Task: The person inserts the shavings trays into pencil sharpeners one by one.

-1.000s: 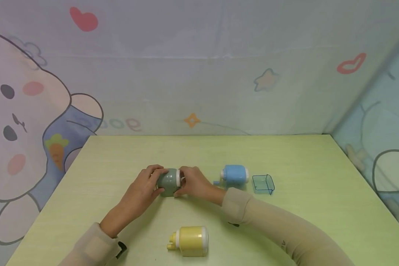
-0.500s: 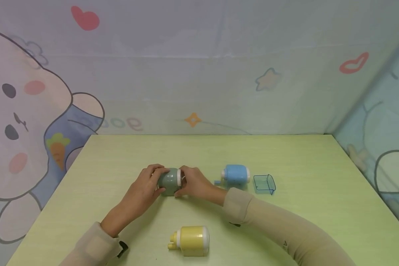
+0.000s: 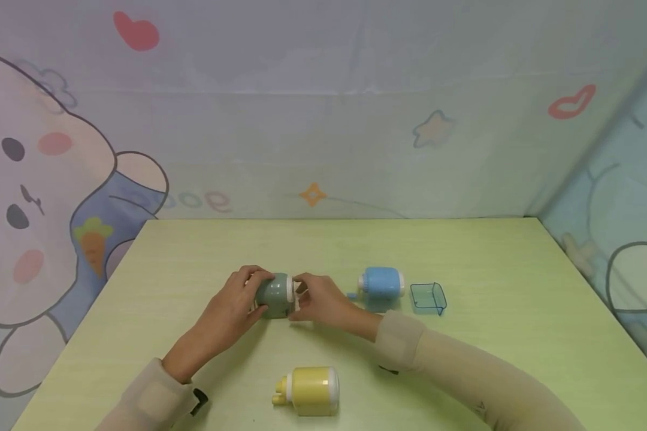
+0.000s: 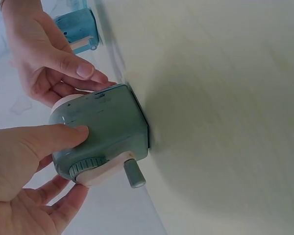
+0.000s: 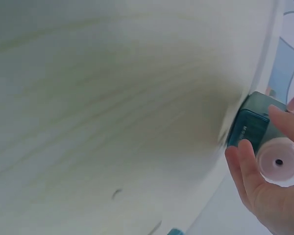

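Note:
A green hand-crank pencil sharpener [image 3: 274, 294] rests on the table, gripped by my left hand [image 3: 228, 311] from its crank side. In the left wrist view the crank handle [image 4: 134, 173] sticks out below that thumb. My right hand [image 3: 326, 303] is at the opposite end, fingers parted around the white round front [image 5: 279, 160] with its dark hole. Beside that front, a teal see-through drawer [image 5: 250, 128] sits in the sharpener body, close to the right fingertips. Whether those fingertips touch it is hard to tell.
A blue crank sharpener [image 3: 383, 283] lies right of my right hand, with a clear blue-edged drawer [image 3: 428, 299] apart beside it. A yellow sharpener [image 3: 314, 391] lies nearer me. Behind the table [image 3: 490, 359] hangs a printed cloth [image 3: 280, 131].
My right hand has loosened and drawn back slightly to the right from the green sharpener's white end, its fingers spreading. The left hand keeps its grip in place.

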Available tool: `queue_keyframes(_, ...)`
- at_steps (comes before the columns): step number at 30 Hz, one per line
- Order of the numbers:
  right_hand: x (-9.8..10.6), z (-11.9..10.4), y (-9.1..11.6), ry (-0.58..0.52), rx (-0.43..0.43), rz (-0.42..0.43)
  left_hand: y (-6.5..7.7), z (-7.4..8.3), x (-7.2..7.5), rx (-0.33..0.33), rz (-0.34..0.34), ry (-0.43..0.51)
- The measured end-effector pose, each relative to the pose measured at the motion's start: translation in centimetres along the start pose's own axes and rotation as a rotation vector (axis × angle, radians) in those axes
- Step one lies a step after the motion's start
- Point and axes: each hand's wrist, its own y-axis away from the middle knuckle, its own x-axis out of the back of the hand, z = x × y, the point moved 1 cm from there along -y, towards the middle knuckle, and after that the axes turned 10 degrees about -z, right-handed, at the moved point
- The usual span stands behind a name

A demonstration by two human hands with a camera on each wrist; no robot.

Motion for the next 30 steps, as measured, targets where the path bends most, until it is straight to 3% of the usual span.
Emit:
queue_keyframes(10, 0.9, 0.5, 3.0, 0.009, 0.007, 0.013, -0.1, 0.1, 0.1, 0.015, 0.011, -0.016)
queue_keyframes(20, 1.3, 0.8, 5.3, 0.035, 0.018, 0.003, -0.6, 0.8, 0.3, -0.038, 0.021, 0.024)
queue_keyframes(30, 1.8, 1.0, 7.8, -0.051, 0.048, 0.023, -1.3, 1.7, 0.1, -0.070, 0.026, -0.018)
